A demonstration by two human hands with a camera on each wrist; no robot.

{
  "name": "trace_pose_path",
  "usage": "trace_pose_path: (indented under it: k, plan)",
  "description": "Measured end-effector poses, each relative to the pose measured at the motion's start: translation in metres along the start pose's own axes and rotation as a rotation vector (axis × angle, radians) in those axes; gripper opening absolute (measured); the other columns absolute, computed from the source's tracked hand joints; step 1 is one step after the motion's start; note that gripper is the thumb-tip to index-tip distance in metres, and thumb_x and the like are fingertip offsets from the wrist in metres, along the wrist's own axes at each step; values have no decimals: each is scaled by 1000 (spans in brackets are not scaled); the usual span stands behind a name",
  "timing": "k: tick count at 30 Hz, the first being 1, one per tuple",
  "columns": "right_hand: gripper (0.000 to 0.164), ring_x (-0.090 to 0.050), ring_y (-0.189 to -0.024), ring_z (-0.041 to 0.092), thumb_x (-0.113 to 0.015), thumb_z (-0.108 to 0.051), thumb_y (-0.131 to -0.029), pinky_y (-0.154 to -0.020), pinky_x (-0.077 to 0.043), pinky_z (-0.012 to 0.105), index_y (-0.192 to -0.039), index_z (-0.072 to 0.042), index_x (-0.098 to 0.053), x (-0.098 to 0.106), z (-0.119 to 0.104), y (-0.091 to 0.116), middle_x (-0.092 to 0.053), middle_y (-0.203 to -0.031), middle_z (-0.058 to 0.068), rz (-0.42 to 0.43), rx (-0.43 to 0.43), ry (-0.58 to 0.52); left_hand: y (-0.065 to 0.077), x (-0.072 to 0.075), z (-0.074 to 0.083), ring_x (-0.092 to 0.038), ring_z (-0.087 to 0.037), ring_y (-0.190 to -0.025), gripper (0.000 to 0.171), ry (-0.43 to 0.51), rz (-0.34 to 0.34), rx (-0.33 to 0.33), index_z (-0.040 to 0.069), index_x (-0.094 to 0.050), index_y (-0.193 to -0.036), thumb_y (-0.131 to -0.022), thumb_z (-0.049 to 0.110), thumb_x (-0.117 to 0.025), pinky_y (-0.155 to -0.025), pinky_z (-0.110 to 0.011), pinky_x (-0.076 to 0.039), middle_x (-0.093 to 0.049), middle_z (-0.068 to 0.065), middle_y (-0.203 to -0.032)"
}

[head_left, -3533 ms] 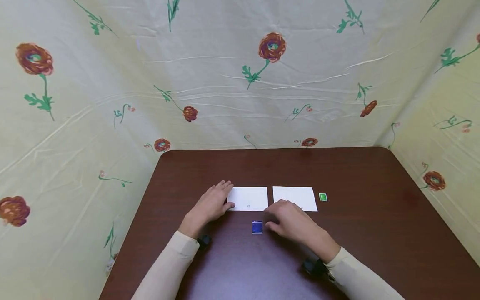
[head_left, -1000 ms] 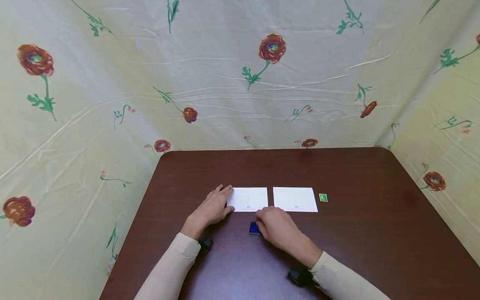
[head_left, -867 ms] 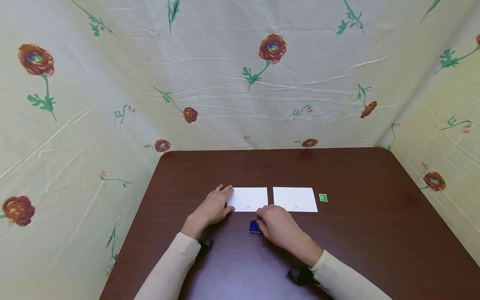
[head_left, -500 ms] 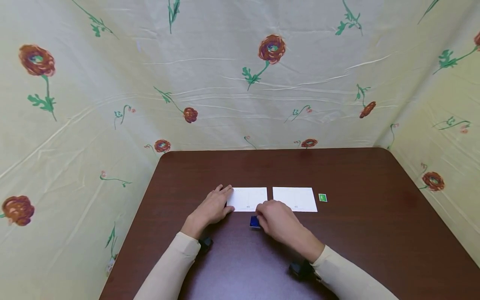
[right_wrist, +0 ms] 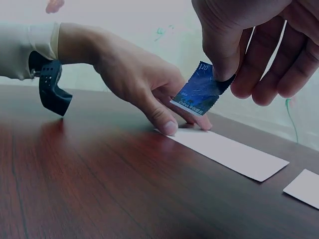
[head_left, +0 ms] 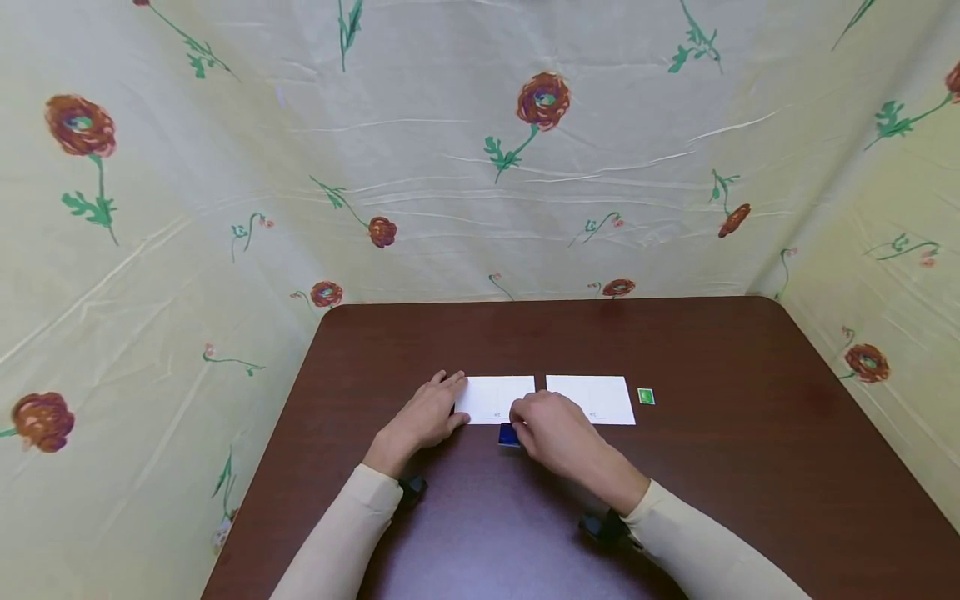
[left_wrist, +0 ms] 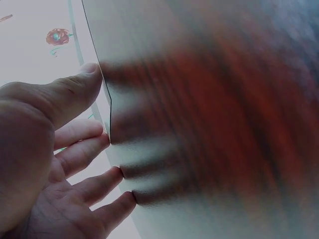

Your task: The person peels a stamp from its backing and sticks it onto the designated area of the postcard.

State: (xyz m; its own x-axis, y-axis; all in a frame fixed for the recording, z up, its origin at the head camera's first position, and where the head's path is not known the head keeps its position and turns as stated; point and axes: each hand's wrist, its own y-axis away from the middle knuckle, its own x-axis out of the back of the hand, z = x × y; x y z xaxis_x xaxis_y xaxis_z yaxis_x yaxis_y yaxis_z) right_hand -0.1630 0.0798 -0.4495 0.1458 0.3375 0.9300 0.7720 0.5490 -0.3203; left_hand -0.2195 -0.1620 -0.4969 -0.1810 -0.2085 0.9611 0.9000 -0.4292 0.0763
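My right hand pinches a blue postage stamp by its right side, between thumb and fingers. The right wrist view shows the stamp tilted in the air, with toothed edges and "1.20" printed on it. In the head view it appears just below the near edge of the left white card. My left hand rests at that card's left end, fingers extended, thumb on the near corner and fingertips at the far side. A second white card lies to its right, partly behind my right hand.
A small green stamp with a white border lies right of the second card. The dark brown table carries everything, and a flowered cloth hangs around its back and sides.
Earlier the blue stamp lay on the table with my right hand beside it. My right hand now holds it, and it has moved away from me towards the cards. My left hand stays at the left card.
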Motion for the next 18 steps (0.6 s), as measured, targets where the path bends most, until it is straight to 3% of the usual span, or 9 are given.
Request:
trace_pose_path:
  k: [13,18]
  plan:
    - [10,-56,-62,9,-74,-15,-84,-60,-48,27,-77,-20,-69,3,-1,-7,-64,-71,-10,40,12,10,4,3,-2,-31,-40,-148,70,60,42,9,3,-38,-153,-96,32,-66,-119,-50,-30,-37,-13,-160]
    - [11,-57,-63,8,-74,-14,-84,-62,-49,29,-77,-20,-68,3,0,-9,-64,-72,-9,52,17,16,5,7,0,-35,-37,-147,66,66,89,-39,1,-42,-151,-97,33,-65,-118,-49,-32,-43,-14,-156]
